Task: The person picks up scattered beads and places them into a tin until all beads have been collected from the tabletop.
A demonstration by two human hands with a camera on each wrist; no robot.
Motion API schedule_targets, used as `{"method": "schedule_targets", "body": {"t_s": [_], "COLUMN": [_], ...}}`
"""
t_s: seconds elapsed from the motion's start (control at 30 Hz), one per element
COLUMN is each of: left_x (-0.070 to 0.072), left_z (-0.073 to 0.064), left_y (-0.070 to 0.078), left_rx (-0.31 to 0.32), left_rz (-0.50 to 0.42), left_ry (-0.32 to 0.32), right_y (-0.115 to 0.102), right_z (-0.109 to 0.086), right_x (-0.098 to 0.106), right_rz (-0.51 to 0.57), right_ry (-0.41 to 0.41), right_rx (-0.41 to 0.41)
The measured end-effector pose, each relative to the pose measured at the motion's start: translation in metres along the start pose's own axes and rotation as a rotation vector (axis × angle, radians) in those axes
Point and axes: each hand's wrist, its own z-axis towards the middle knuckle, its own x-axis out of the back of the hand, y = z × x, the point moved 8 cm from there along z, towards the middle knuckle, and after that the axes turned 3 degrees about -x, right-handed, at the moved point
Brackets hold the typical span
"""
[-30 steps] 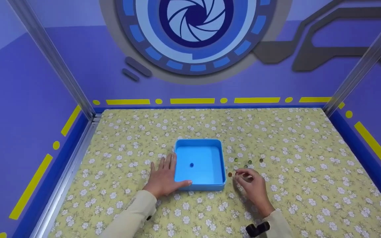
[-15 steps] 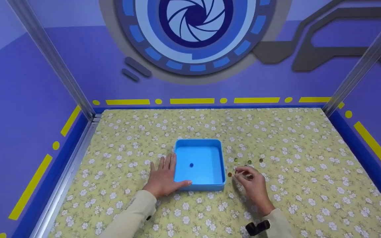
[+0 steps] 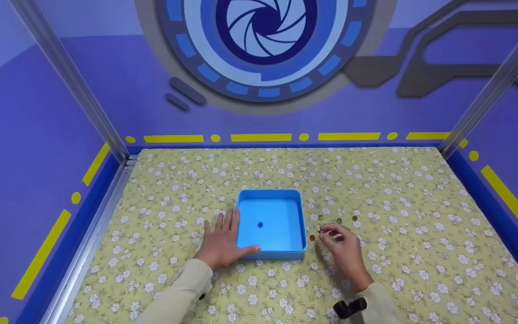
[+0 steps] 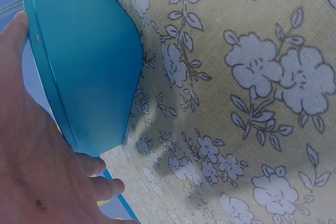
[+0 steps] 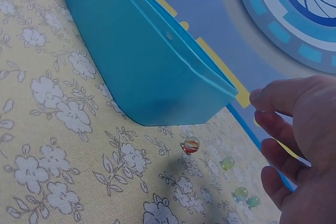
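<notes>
The right hand pinches a tiny marble, round every way, just right of the blue box! The left hand, fingers straight, lies against the box's left side. The box opens upward, sides running toward the surface's far edge; wide room spreads right, past loose marbles.

texts: none readable; labels: none; brands: none; numbers: none; signs: none, any view

Head view is bright, evenly lit, mostly sharp; marbles too small for detail. Faint shadow beside right hand. Glare streaks metal rail. Wrist views look hazy; left one shows soft shadows on floral cloth.
</notes>
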Motion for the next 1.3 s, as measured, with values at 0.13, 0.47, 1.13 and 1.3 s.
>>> {"method": "schedule_targets", "body": {"t_s": [0.13, 0.47, 1.13, 1.3], "left_x": [0.000, 0.000, 0.002, 0.002], "left_z": [0.000, -0.001, 0.000, 0.000], "left_y": [0.001, 0.001, 0.002, 0.002], "left_rx": [-0.001, -0.003, -0.008, -0.008], "left_rz": [0.006, 0.008, -0.004, -0.006], "left_ry": [0.003, 0.004, 0.000, -0.002], "right_y": [-0.003, -0.007, 0.020, 0.021], "right_z": [-0.001, 0.001, 0.019, 0.022], "right_x": [0.000, -0.002, -0.014, -0.016], "right_rz": [-0.024, 0.006, 0.024, 0.053], "right_ry": [0.019, -0.010, -0.012, -0.022], "right_rx": [0.023, 0.000, 0.009, 0.004]}}
